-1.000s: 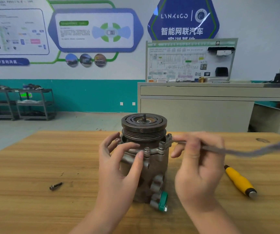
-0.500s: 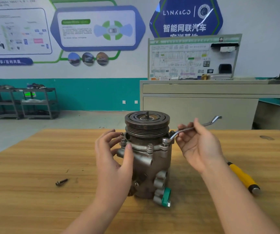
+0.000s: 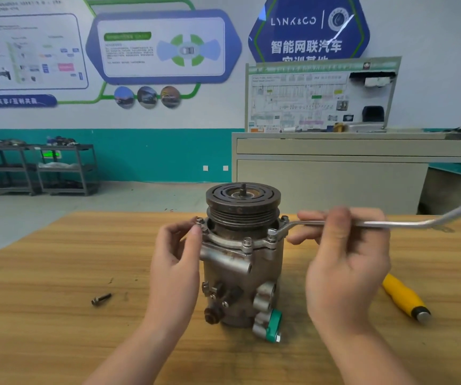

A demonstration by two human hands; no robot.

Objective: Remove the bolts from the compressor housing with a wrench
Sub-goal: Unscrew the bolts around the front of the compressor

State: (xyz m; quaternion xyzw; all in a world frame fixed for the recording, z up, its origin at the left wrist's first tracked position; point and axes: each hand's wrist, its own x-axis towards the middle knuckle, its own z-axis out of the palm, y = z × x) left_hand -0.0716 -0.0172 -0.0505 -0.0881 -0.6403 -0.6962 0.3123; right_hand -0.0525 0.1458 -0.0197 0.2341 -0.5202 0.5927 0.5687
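Observation:
A grey metal compressor housing (image 3: 237, 273) stands upright on the wooden table (image 3: 57, 273), with a dark pulley (image 3: 242, 202) on top. Several bolts sit in its upper flange, one at the front (image 3: 247, 241). My right hand (image 3: 346, 262) grips the shaft of a silver ring wrench (image 3: 390, 224). The wrench's ring end sits on the flange bolt at the right (image 3: 272, 232). My left hand (image 3: 178, 257) curls against the housing's left side, its fingertips at the left flange bolt (image 3: 199, 220).
A loose bolt (image 3: 101, 298) lies on the table to the left. A yellow-handled tool (image 3: 405, 297) lies at the right, behind my right hand. Beyond the table stand a grey counter (image 3: 334, 165) and metal shelves (image 3: 38, 168).
My right hand has swung the wrench handle back toward the right, after it pointed away half a second ago. My left hand has shifted up to the flange's left bolt.

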